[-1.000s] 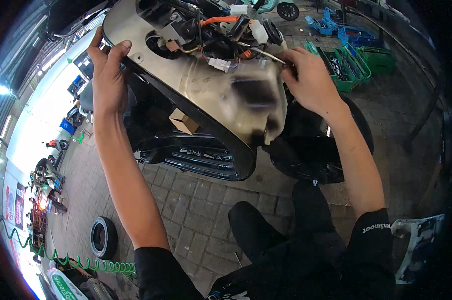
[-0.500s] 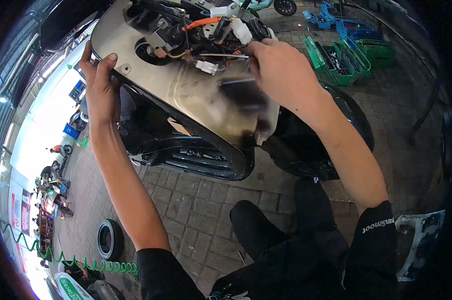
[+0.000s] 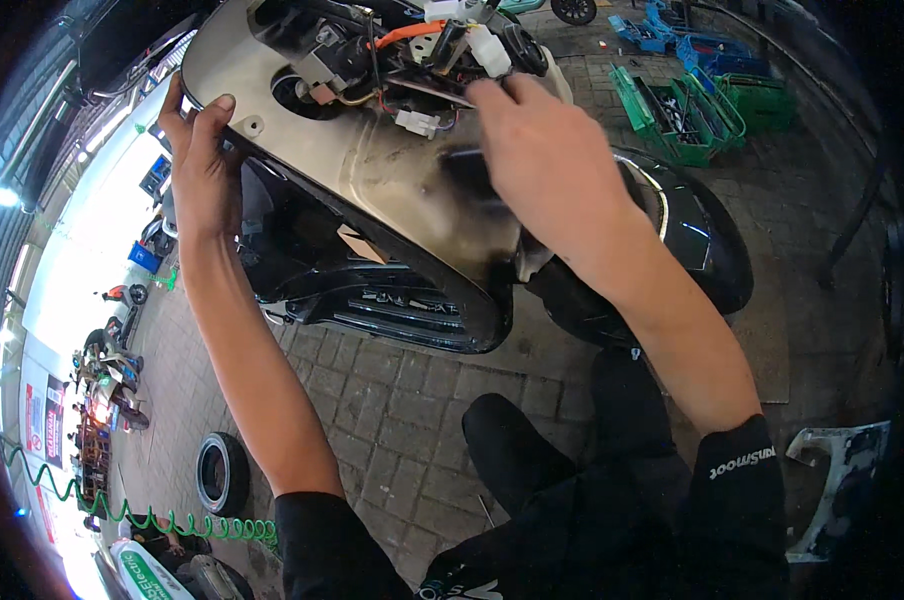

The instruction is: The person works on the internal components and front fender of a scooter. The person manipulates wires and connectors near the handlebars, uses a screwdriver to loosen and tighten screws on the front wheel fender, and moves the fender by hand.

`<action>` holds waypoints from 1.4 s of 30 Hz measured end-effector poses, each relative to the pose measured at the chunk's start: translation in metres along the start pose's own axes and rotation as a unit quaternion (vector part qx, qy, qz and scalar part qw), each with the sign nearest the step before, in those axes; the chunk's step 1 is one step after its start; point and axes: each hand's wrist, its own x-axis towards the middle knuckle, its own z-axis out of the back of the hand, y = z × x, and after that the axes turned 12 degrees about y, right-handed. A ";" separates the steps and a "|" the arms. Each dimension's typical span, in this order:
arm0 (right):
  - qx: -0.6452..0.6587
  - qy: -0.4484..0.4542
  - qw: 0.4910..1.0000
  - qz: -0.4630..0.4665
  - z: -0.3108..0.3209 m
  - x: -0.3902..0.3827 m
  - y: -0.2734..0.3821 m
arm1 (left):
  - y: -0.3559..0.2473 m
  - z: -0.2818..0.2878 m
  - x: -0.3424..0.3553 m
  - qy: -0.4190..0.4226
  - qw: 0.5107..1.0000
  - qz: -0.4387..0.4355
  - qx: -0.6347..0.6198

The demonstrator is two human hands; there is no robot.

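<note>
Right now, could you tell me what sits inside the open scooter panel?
Inside the scooter panel sit black connectors, white plugs and an orange cable. The right hand reaches into them and covers the wiring beneath it; the left hand grips the panel's edge.

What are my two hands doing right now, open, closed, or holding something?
Left hand: closed on the edge of the scooter panel.
Right hand: fingers in the wiring; grip cannot be told.
</note>
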 end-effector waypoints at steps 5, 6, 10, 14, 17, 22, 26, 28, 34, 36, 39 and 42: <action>-0.013 0.016 1.000 0.019 -0.022 0.024 0.016 | -0.002 -0.001 0.000 0.005 1.000 0.008 0.006; -0.015 0.019 0.999 0.023 -0.025 0.027 0.019 | -0.002 -0.001 0.000 0.005 1.000 0.010 0.008; 0.026 -0.005 1.000 0.016 -0.037 0.035 0.024 | 0.002 0.004 0.002 0.018 1.000 0.011 0.007; 0.028 -0.035 0.999 0.021 -0.039 0.030 0.022 | 0.002 0.007 0.002 0.008 1.000 0.006 0.001; 0.020 -0.031 0.999 0.010 -0.036 0.028 0.018 | 0.004 0.005 0.004 0.011 1.000 -0.005 -0.015; 0.026 -0.033 0.999 0.008 -0.039 0.029 0.019 | 0.008 0.008 0.004 0.020 0.999 -0.006 -0.030; 0.036 -0.040 0.998 0.025 -0.041 0.030 0.018 | 0.006 0.006 0.004 0.014 1.000 -0.001 -0.017; 0.054 -0.037 0.997 0.030 -0.044 0.032 0.019 | 0.008 0.010 0.005 0.021 1.000 -0.004 -0.021; 0.048 -0.035 0.998 0.028 -0.047 0.033 0.021 | 0.009 0.012 0.004 0.029 0.999 -0.004 -0.018; 0.041 -0.029 0.998 0.024 -0.045 0.034 0.023 | 0.010 0.014 0.005 0.029 0.999 -0.009 -0.017; 0.026 0.000 0.999 0.036 -0.038 0.033 0.020 | 0.009 0.014 0.005 0.032 0.999 -0.010 -0.019; -0.051 0.022 0.995 0.079 -0.033 0.037 0.017 | 0.007 0.011 0.003 0.031 0.999 -0.005 -0.020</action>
